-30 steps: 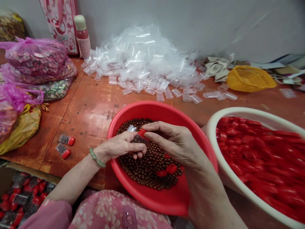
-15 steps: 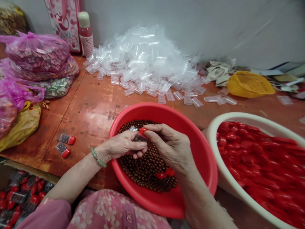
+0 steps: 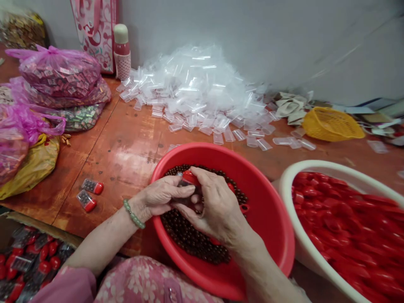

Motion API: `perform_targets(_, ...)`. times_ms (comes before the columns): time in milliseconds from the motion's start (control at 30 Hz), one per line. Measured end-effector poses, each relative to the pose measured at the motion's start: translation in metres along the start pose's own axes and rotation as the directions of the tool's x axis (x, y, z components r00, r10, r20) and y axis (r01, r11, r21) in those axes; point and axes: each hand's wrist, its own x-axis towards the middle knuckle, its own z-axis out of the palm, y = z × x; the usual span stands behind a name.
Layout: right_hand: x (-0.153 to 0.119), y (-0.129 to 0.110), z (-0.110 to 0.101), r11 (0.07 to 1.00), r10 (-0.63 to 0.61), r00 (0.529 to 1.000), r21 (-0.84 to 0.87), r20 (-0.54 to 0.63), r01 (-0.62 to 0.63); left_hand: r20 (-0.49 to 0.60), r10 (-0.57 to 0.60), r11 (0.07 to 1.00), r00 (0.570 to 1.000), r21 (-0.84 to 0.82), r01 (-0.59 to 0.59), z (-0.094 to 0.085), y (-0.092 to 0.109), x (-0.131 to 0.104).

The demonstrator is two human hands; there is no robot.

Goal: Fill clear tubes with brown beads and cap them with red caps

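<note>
Over a red basin (image 3: 268,219) of small dark brown beads (image 3: 195,242), both hands meet around a small clear container with a red cap (image 3: 188,177). My left hand (image 3: 162,195), with a green bead bracelet (image 3: 134,215) at the wrist, grips its body between thumb and fingers. Closed about the capped end is my right hand (image 3: 214,202), its fingers on the red cap and its lower part against the left fingers. Much of the container is hidden by the hands. A few red caps lie among the beads, partly covered by my right hand.
A white tub (image 3: 288,185) of red caps stands right. Clear plastic sleeves (image 3: 202,97) are heaped by the wall, near a yellow basket (image 3: 331,124). Two filled containers (image 3: 88,195) lie left, above a box of more (image 3: 34,261). Pink bags (image 3: 59,75) and a bottle (image 3: 121,50) stand behind.
My right hand has gone from pinching the red cap with the fingertips to wrapping around the container's capped end. The view has shifted slightly, so the scene sits lower and further right.
</note>
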Motion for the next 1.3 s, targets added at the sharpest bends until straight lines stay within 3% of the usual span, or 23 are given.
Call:
perform_targets(200,0.005,-0.002,0.001,0.995,-0.068,0.996,-0.073,-0.053,0.064,0.054,-0.021,0.999,0.998,-0.034,0.023,-0.004,-0.004,-0.002)
perform_targets(367,0.005,-0.001,0.005,0.992,-0.1,0.988,-0.087,-0.113,0.091,0.024,0.002,0.999,1.0,-0.044,-0.001,-0.002,-0.004,-0.002)
perform_targets(600,0.001,-0.005,0.006,0.999,0.014,1.0,-0.052,0.026,-0.013,-0.035,0.05,0.998,0.998,-0.033,-0.051,0.0,-0.004,-0.001)
perform_targets(933,0.007,-0.009,0.01,0.999,-0.032,0.986,-0.01,-0.162,0.03,-0.093,0.187,0.982,0.978,0.03,-0.184,0.009,-0.009,-0.005)
perform_targets(1067,0.009,-0.011,0.011,1.0,-0.025,0.988,0.001,-0.155,0.025,-0.115,0.218,0.976,0.969,0.037,-0.216,0.008,-0.009,-0.005)
perform_targets(1167,0.008,-0.012,0.01,0.996,0.022,0.994,0.087,-0.107,-0.013,-0.107,0.233,0.972,0.967,0.046,-0.229,0.005,-0.007,-0.006)
perform_targets(1300,0.0,-0.01,0.003,0.949,0.101,0.995,0.302,-0.013,-0.092,-0.029,0.166,0.983,0.986,0.081,-0.163,0.004,-0.009,-0.012)
